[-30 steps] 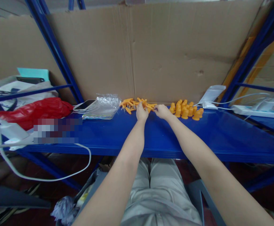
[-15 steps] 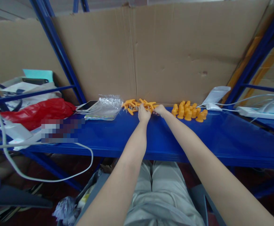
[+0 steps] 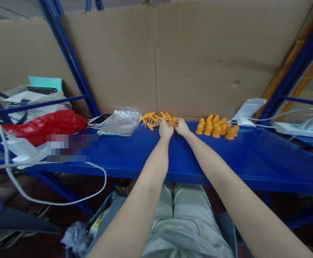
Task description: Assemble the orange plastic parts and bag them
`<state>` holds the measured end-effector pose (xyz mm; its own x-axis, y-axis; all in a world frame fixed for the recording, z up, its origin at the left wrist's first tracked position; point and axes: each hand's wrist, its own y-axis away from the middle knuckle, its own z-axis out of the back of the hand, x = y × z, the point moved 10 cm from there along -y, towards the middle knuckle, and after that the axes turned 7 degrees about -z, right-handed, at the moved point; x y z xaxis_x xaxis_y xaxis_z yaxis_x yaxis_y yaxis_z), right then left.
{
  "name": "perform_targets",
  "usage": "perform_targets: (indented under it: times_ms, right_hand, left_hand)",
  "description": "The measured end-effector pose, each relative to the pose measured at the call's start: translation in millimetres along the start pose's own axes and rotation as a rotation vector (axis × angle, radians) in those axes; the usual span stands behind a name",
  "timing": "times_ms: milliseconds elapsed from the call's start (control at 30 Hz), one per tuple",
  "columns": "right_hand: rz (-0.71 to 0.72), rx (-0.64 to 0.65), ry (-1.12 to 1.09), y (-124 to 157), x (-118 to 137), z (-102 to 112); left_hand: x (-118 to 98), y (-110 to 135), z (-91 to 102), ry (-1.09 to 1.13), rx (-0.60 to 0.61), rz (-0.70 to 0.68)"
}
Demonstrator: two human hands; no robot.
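A loose pile of orange plastic pieces with small metal springs (image 3: 151, 119) lies at the back of the blue shelf (image 3: 145, 157). My left hand (image 3: 165, 129) and my right hand (image 3: 182, 127) meet at the pile's right end, fingers curled and pinched around an orange piece (image 3: 173, 122). To the right stands a cluster of several upright orange cone-shaped parts (image 3: 217, 127), apart from my hands.
A crumpled clear plastic bag (image 3: 120, 121) and a phone (image 3: 100, 119) lie left of the pile. A red bag (image 3: 43, 125), white cable (image 3: 51, 200) and papers fill the left. A white pouch (image 3: 248, 107) and power strip (image 3: 298, 129) sit right. Cardboard (image 3: 199, 57) backs the shelf.
My right hand has slid left to meet my left hand at the pile's right end. The view has shifted slightly.
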<state>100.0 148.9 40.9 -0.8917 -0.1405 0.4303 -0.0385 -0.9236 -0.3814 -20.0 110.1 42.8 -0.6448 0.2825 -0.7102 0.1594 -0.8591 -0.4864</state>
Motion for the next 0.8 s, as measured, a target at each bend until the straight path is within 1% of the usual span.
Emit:
perform_targets:
  times_ms: [133, 267, 400, 567, 633, 800]
  right_hand:
    - [0.036, 0.114, 0.113, 19.4, 4.5, -4.9]
    - [0.036, 0.172, 0.14, 26.9, 5.9, -4.4]
    - [0.058, 0.187, 0.166, 27.4, 6.1, -5.6]
    - [0.073, 0.196, 0.175, 28.5, 6.4, -6.4]
    - [0.071, 0.201, 0.171, 29.4, 7.7, -5.1]
    - [0.046, 0.194, 0.175, 30.9, 10.9, 0.7]
  left_hand:
    - [-0.7, 0.3, -0.6, -0.02, -0.001, -0.013]
    - [1.0, -0.5, -3.7, -0.056, 0.021, -0.008]
    - [3.9, -1.9, -11.4, -0.095, 0.08, -0.001]
    - [0.8, -3.0, -31.2, -0.166, 0.238, -0.083]
    - [0.1, -3.6, -35.0, -0.178, 0.26, -0.108]
    - [2.7, -4.8, -39.2, -0.195, 0.282, -0.111]
